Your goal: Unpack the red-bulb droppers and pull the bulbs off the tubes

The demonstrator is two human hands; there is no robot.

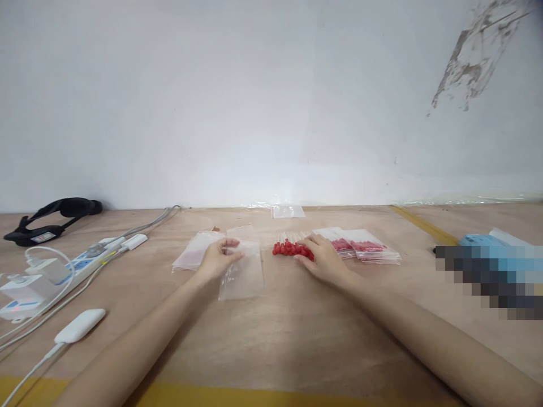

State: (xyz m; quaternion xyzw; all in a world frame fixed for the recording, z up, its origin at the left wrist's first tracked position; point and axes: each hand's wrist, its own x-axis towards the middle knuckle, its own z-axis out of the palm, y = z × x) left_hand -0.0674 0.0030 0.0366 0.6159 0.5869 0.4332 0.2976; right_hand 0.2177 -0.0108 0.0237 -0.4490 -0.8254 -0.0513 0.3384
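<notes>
My left hand (218, 257) pinches the top edge of an empty clear zip bag (244, 274) that lies flat on the wooden table (271, 339). A stack of more empty bags (193, 253) lies just left of it. My right hand (324, 260) rests fingers-down on a loose bunch of red-tipped clear sticks (288, 247) at the table's middle. To the right of that hand lie filled bags of red-tipped sticks (365, 249).
A white power strip with plugs and cables (55, 271) and a white adapter (80, 325) sit at the left. A black strap device (51, 217) lies far left by the wall. Another small clear bag (288, 211) lies by the wall. Blue items (487, 254) sit at the right.
</notes>
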